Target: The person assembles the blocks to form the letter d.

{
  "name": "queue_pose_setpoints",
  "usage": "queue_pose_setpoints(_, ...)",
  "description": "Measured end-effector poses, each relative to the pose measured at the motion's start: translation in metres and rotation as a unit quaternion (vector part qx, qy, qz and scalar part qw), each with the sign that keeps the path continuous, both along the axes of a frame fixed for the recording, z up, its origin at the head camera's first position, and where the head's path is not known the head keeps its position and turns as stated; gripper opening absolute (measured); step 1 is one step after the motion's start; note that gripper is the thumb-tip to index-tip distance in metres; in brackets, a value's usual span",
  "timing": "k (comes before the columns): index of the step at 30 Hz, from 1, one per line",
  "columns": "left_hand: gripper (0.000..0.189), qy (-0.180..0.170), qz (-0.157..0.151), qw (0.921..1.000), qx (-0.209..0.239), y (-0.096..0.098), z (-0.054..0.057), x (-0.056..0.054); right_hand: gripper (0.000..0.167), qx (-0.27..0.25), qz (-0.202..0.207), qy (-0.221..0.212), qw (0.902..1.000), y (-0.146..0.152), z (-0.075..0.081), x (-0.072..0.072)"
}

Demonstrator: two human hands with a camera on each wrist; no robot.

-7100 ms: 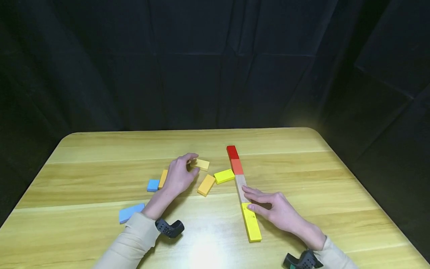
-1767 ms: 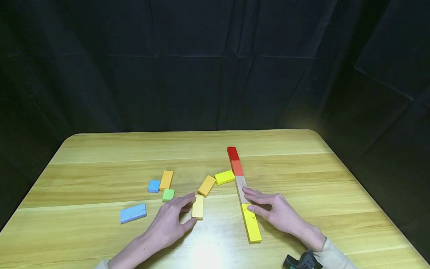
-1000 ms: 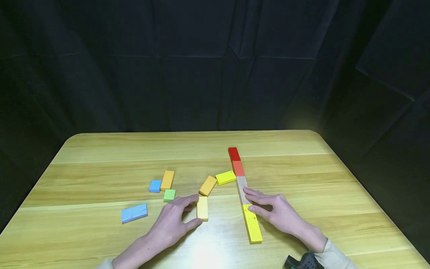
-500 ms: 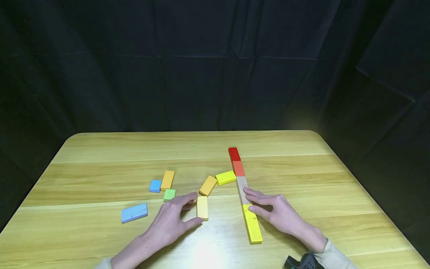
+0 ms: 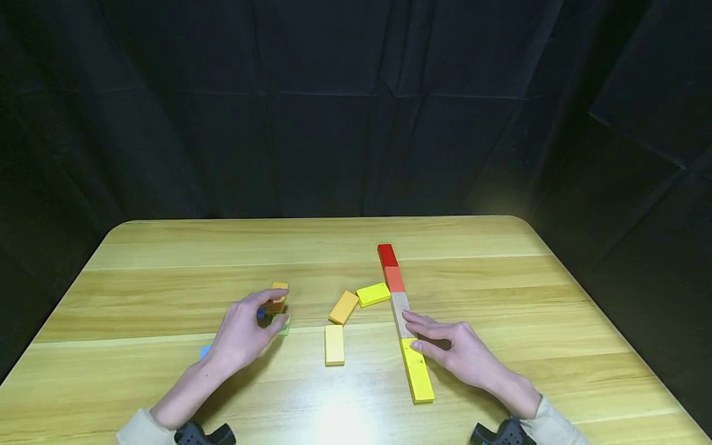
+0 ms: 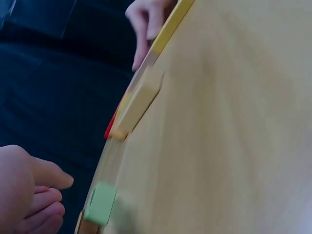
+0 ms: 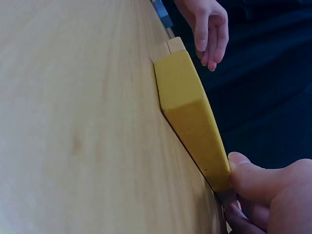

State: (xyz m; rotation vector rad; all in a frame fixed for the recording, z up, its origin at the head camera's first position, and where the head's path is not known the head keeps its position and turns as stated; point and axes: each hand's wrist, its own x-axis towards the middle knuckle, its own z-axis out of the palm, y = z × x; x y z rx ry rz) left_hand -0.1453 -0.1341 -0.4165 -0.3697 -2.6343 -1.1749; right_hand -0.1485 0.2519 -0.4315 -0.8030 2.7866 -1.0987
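Dark cloth [image 5: 334, 123] hangs behind a pale wooden table [image 5: 545, 321], where a red block [image 5: 387, 255], a coral block [image 5: 394, 279], a dull grey block [image 5: 399, 309] and a long yellow block [image 5: 418, 374] flecked with dark specks lie flat, end to end. Left of that row sit a short yellow block [image 5: 373, 295], a slanted orange block [image 5: 343, 307] and a smooth cream block [image 5: 334, 345]. Farther left, the left hand [image 5: 243, 334] hovers, grip spread, over a squarish pale green block [image 6: 101, 204], while the right hand [image 5: 464, 353] rests along the row, grip relaxed, fingertips touching the grey block and thumb touching the long yellow block.
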Motion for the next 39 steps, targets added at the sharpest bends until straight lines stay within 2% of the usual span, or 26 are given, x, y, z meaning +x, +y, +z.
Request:
queue_pose_setpoints(6, 0.046, -0.029, 0.024, 0.9992, -0.012, -0.020, -0.001, -0.014, 0.046, -0.004, 0.002, -0.001, 1.0000, 0.000, -0.001, -0.001)
queue_pose_setpoints(14, 0.058, -0.056, 0.008, 0.9969, -0.054, -0.025, -0.007, -0.024, 0.045, -0.003, 0.008, 0.008, 0.9999, 0.001, -0.002, 0.000)
queue_pose_setpoints(20, 0.061, -0.075, -0.005, 0.9955, -0.057, -0.024, -0.011, -0.028, 0.045, -0.001, 0.004, 0.002, 1.0000, 0.000, -0.002, 0.000)
queue_pose_setpoints(39, 0.059, -0.080, -0.007, 0.9950, -0.059, -0.027, -0.012, -0.030, 0.046, 0.001, -0.004, -0.007, 1.0000, 0.000, -0.001, 0.001)
